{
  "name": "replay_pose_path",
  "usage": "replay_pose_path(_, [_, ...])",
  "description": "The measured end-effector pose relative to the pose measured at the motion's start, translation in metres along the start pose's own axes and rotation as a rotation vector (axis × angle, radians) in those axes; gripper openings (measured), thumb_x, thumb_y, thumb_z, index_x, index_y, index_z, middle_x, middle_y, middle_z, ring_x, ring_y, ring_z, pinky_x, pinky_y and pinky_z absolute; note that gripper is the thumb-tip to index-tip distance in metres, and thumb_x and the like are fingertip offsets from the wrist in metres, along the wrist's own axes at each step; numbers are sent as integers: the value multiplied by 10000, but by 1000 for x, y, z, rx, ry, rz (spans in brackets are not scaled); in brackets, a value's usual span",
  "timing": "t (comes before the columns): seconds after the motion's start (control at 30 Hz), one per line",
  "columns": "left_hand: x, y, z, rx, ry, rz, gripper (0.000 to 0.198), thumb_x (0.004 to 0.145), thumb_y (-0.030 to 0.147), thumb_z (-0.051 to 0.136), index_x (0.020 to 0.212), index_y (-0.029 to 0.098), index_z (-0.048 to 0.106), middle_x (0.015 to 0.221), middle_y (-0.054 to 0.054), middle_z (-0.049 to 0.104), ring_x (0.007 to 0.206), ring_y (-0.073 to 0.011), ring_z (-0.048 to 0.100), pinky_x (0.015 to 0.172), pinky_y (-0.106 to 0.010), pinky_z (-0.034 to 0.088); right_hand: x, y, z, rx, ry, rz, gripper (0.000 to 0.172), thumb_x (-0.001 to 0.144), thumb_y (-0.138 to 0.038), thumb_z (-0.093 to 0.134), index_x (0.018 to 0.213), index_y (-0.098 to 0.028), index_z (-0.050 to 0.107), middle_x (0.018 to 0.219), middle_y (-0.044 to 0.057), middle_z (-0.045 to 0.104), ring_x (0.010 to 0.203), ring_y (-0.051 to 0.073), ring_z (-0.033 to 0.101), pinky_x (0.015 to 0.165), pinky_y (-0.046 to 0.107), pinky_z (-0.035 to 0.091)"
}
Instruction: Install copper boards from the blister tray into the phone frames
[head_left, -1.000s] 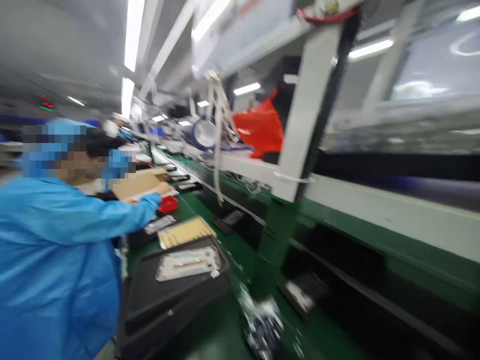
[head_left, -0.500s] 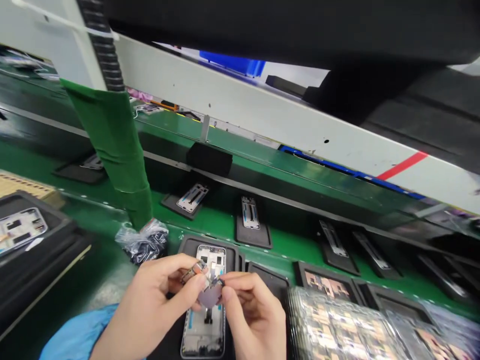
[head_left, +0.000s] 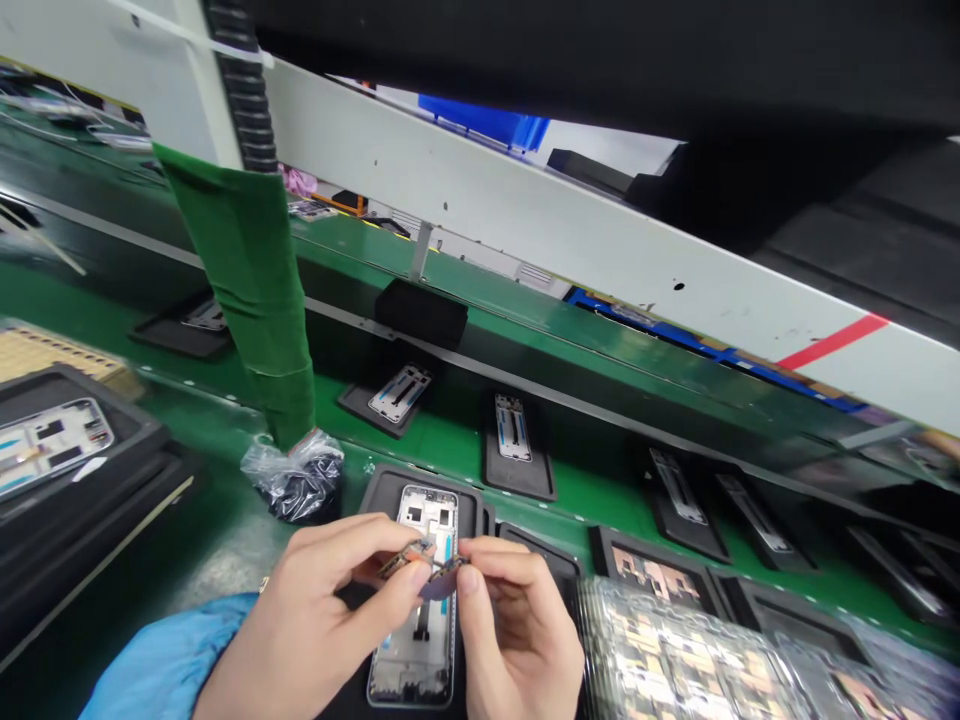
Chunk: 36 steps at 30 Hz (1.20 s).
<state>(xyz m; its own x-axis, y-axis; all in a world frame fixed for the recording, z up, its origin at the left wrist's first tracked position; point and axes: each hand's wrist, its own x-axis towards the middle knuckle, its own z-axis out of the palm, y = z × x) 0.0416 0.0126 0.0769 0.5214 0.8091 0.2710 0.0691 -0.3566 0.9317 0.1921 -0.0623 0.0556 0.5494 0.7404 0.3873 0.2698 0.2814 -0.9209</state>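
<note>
My left hand [head_left: 330, 610] pinches a small circuit board [head_left: 407, 558] between thumb and fingers, tilted above a phone frame. In my right hand [head_left: 517, 620], thumb and forefinger close on a small dark electronic part [head_left: 450, 567] right beside the board; I cannot tell whether the two are joined. Below both hands lies the silver phone frame [head_left: 412, 655], its inside facing up, in a black foam tray [head_left: 382, 490]. My fingers hide part of the frame's middle.
Stacked clear plastic trays [head_left: 675, 650] with copper-coloured parts stand at the right. A bag of black pieces [head_left: 300, 480] lies by the green-wrapped post [head_left: 247, 290]. Further phone frames [head_left: 512, 428] rest in trays on the green line behind. A white beam [head_left: 555, 220] crosses overhead.
The held board and dark part have tilted, so the greyish round piece below them shows much less. Both hands keep their pinch. The whole view has shifted slightly.
</note>
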Motion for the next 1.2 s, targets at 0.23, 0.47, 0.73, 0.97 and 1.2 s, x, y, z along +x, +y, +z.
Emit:
replay_pose_path(0.23, [3,2,-3,113,35,116,179,1015,185,662,1048,354,710,853,147,734,699,-10,684,690,-2,489,1,-4,-1,23,-28,112,75,991,-321,726,951,-262,748,968,32,776,855,155,742,776,212,582])
replay_pose_path(0.47, [1,-1,-8,117,-56,112,144,1055,213,611,1041,327,698,899,108,734,789,-48,701,755,-72,497,6,-13,-4,63,-125,217,194,987,-417,726,929,-236,764,894,36,761,799,170,732,741,234,566])
replay_pose_path(0.73, [-3,-4,-6,92,-27,55,116,1032,250,638,986,286,739,856,61,744,728,-85,710,686,-113,541,4,-17,-1,150,-91,230,237,965,-456,752,863,-242,740,828,8,732,768,143,681,731,208,532])
replay_pose_path(0.97, [2,0,1,-320,-36,-258,217,1000,364,666,867,215,752,791,6,754,667,-152,761,649,-184,664,5,-22,-6,127,-97,328,240,888,-476,829,862,-239,801,764,20,764,691,146,683,665,204,530])
replay_pose_path(1.2, [4,4,0,-363,-34,-324,181,967,346,712,876,198,761,749,2,745,646,-157,766,633,-169,650,4,-17,-10,38,-77,292,294,888,-506,810,905,-212,797,806,58,782,732,198,730,720,270,589])
